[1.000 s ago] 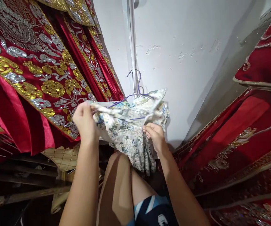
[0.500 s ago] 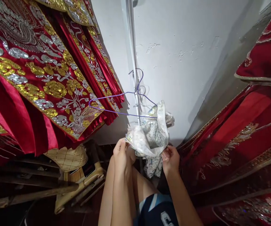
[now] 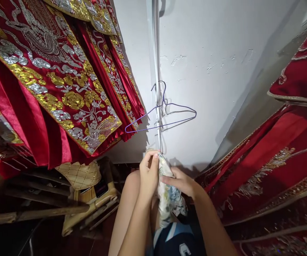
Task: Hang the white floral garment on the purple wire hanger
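My left hand (image 3: pixel 148 169) pinches the upper edge of a white patterned cloth garment (image 3: pixel 165 208), thumb against fingers. On the garment's other side, my right hand (image 3: pixel 181 182) grips it between thumb and fingers, a little lower. The cloth hangs down between my forearms over my lap, partly hidden by my hands; which kind of garment it is I cannot tell. Above both hands, a bare purple wire hanger (image 3: pixel 178 122) hangs on a narrow white vertical strip (image 3: pixel 155 46) by the wall, apart from the cloth.
Red robes with gold and silver sequins (image 3: pixel 73 101) hang at the left. More red embroidered garments (image 3: pixel 270 163) fill the right side. A bamboo chair (image 3: pixel 89 209) stands lower left, with a quilted cream item (image 3: pixel 80 174) and a dark phone-like object (image 3: pixel 101 190) on it. Behind is a white wall (image 3: pixel 196 42).
The garment has come off the purple hanger and down toward my lap. My hands have drawn closer together, and the cloth is now bunched lengthwise. The hanger has swung round, bare.
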Tool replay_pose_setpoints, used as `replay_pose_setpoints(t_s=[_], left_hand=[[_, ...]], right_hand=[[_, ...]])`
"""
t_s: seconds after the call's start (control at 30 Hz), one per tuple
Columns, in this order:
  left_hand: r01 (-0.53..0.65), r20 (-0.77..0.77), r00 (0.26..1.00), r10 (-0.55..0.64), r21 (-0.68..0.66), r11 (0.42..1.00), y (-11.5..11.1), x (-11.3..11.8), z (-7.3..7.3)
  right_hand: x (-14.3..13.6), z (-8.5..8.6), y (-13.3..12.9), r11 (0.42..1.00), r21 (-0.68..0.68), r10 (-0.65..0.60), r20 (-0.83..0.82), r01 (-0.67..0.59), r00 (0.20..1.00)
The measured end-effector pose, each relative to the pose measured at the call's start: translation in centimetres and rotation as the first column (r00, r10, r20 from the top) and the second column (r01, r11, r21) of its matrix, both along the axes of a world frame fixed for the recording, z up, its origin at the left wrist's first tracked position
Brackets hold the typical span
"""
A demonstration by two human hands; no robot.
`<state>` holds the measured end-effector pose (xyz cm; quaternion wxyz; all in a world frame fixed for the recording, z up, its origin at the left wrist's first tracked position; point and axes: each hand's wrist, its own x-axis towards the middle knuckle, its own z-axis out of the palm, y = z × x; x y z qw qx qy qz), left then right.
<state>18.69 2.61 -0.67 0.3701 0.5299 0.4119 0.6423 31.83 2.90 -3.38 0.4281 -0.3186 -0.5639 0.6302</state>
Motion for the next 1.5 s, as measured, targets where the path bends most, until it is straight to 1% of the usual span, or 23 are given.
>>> replay_pose_setpoints(t_s=[0.03,0.1,0.13,0.2,0.27,0.37,0.4,0.43,0.5,0.57,0.67,0.73,0.83,0.9,0.97,1.03,1.13,1.17,1.23,1.33,1.37,1.4,1.5], left_hand=[[0.061,-0.011,0.998,-0.061,-0.019,0.998,0.0,-0.6,-0.2],[0.223,-0.120,0.965,-0.233,-0.088,0.971,-0.2,-2.0,-0.7],[0.283,-0.234,0.922,-0.310,-0.142,0.948,-0.4,-2.8,-1.0],[0.290,-0.511,0.773,-0.377,-0.245,0.925,-0.8,-4.5,-1.5],[0.218,-0.735,0.579,-0.354,-0.278,0.935,-0.6,-6.6,-1.7],[0.120,-0.903,0.354,-0.241,-0.212,0.970,0.5,-10.2,-1.0],[0.086,-0.935,0.304,-0.182,-0.163,0.983,1.0,-11.4,-0.5],[0.047,-0.958,0.263,-0.114,-0.105,0.993,1.6,-12.4,0.1],[-0.025,-0.980,0.198,0.003,-0.001,1.000,2.6,-14.3,1.3],[-0.069,-0.986,0.159,0.057,0.046,0.997,3.4,-15.7,2.3],[-0.124,-0.974,0.210,0.088,0.063,0.990,4.0,-16.7,3.0],[-0.159,-0.928,0.350,0.131,0.079,0.984,4.4,-16.7,3.3],[-0.140,-0.813,0.550,0.192,0.136,0.981,5.0,-15.9,4.4],[-0.083,-0.770,0.601,0.215,0.207,0.975,5.4,-14.8,5.6],[-0.022,-0.736,0.635,0.236,0.288,0.957,5.9,-13.3,7.0],[0.030,-0.697,0.675,0.242,0.353,0.935,6.5,-11.7,8.2],[0.058,-0.690,0.678,0.253,0.393,0.918,7.8,-9.4,9.4],[0.038,-0.687,0.672,0.276,0.404,0.914,8.4,-8.9,9.5],[-0.028,-0.675,0.649,0.351,0.440,0.897,9.4,-8.4,9.5],[-0.055,-0.697,0.580,0.423,0.484,0.873,10.5,-8.6,9.3],[-0.043,-0.717,0.552,0.426,0.486,0.873,10.7,-8.7,9.2],[-0.032,-0.733,0.529,0.427,0.485,0.874,10.8,-8.9,9.2],[-0.041,-0.751,0.491,0.442,0.487,0.873,10.9,-9.2,9.3]], right_hand=[[0.6,0.9,0.6,1.000,0.008,0.008,0.061,-0.008,0.998],[1.9,2.8,2.1,0.997,0.010,-0.071,0.127,0.070,0.989],[2.7,3.8,2.9,0.992,0.026,-0.126,0.132,0.124,0.983],[4.3,5.7,4.7,0.978,0.112,-0.185,0.110,0.173,0.976],[5.6,7.3,6.5,0.930,0.290,-0.260,0.080,0.227,0.962],[6.2,8.5,9.4,0.740,0.530,-0.492,0.008,0.414,0.870],[5.9,8.4,10.3,0.708,0.556,-0.526,0.003,0.436,0.850],[5.3,8.0,11.2,0.711,0.557,-0.528,0.019,0.429,0.849],[3.8,6.7,12.8,0.776,0.525,-0.464,0.096,0.351,0.881],[2.5,4.9,13.9,0.829,0.483,-0.407,0.176,0.281,0.896],[2.0,3.0,14.6,0.825,0.461,-0.472,0.247,0.327,0.846],[3.0,2.7,14.3,0.777,0.475,-0.575,0.267,0.414,0.773],[5.3,3.4,13.1,0.668,0.526,-0.712,0.246,0.526,0.658],[6.5,4.2,12.2,0.619,0.557,-0.757,0.233,0.554,0.611],[7.1,4.9,11.3,0.613,0.559,-0.762,0.234,0.558,0.603],[6.7,5.2,10.5,0.644,0.521,-0.737,0.227,0.560,0.637],[5.6,5.1,9.7,0.719,0.476,-0.656,0.222,0.507,0.722],[5.5,5.0,9.5,0.722,0.491,-0.640,0.207,0.487,0.740],[5.9,5.0,9.4,0.660,0.556,-0.670,0.133,0.505,0.730],[8.1,5.7,9.8,0.451,0.607,-0.813,-0.025,0.655,0.582],[9.0,6.0,10.0,0.404,0.614,-0.843,-0.037,0.678,0.536],[9.7,6.2,10.1,0.391,0.625,-0.856,-0.022,0.675,0.516],[11.2,6.7,9.7,0.410,0.673,-0.863,0.069,0.615,0.500]])
